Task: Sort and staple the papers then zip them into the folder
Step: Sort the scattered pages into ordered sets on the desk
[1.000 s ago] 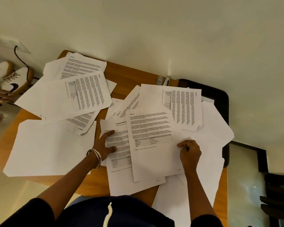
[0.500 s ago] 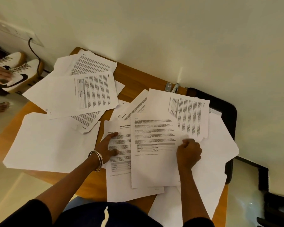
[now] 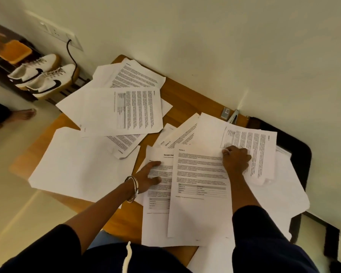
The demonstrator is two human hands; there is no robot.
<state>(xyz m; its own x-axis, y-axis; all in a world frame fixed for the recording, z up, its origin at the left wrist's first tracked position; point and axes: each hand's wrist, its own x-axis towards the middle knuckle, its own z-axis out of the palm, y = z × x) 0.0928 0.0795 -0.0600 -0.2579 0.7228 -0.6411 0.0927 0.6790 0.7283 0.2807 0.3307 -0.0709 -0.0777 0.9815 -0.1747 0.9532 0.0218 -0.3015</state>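
Sorting is judged to be the step in hand, with stapling and zipping not yet begun. The left hand (image 3: 150, 177) is laid flat with its fingers spread on a printed title sheet (image 3: 158, 194), apparently so that the sheet is kept from sliding while its neighbours are handled. Just to the right of that hand, a second printed page (image 3: 199, 186) overlaps the title sheet and reaches across to the right hand (image 3: 236, 160). The right hand is curled, knuckles up, at the near-left corner of a sideways printed page (image 3: 254, 146); the corner seems to be pinched, though the fingertips are hidden under the hand, so the grip is only inferred. That corner is probably being taken so the page can be lifted off the pile and turned to match the others.

Beyond the left hand, further printed sheets (image 3: 126, 111) are fanned loosely, and blank sheets (image 3: 81, 160) lie to its left. Past the right hand, against the wall, a stapler (image 3: 233, 117) is seen lying untouched beside a small staple box (image 3: 225, 113). A dark folder (image 3: 295, 154) shows beyond and to the right of the right hand, largely buried under paper, which will have to be cleared before anything is zipped in. All rests on the wooden table (image 3: 187, 99).
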